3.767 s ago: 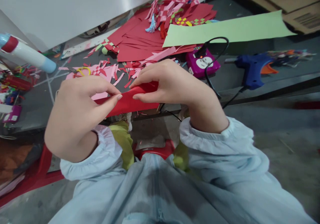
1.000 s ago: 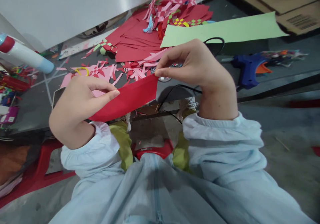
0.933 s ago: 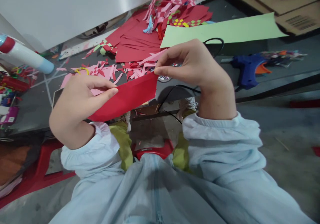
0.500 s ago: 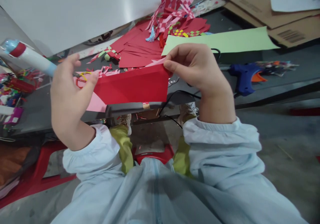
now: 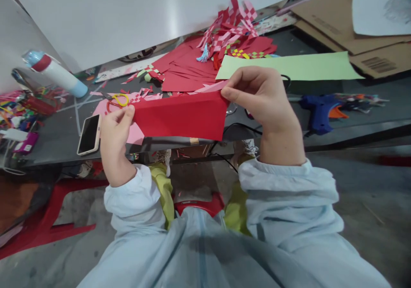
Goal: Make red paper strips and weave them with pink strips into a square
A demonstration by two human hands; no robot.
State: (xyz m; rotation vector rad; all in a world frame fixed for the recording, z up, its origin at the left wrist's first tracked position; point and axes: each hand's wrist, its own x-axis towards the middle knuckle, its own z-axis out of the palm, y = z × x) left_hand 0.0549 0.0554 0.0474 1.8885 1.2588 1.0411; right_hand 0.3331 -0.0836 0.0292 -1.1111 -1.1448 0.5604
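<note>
A long red sheet of paper (image 5: 183, 117) is stretched between my hands above the table's front edge. My left hand (image 5: 115, 136) pinches its left end between thumb and fingers. At the top right corner, my right hand (image 5: 257, 93) grips it between thumb and forefinger. Scissors (image 5: 118, 100) with yellow and red handles lie just beyond my left hand. Pink paper (image 5: 136, 134) shows partly behind the red sheet. Beyond my right hand lies a pale green paper strip (image 5: 314, 65).
Red sheets (image 5: 184, 67) and woven red-and-pink strips (image 5: 231, 31) are piled at the back. A phone (image 5: 90, 134) and a bottle (image 5: 59, 76) are at the left. A blue glue gun (image 5: 319, 112) and cardboard (image 5: 334, 20) lie at the right. A black cord (image 5: 240, 126) crosses the edge.
My left hand has come inward and closed on the left end of the red paper; it was apart with fingers spread. The phone is now uncovered. The view has shifted slightly.
</note>
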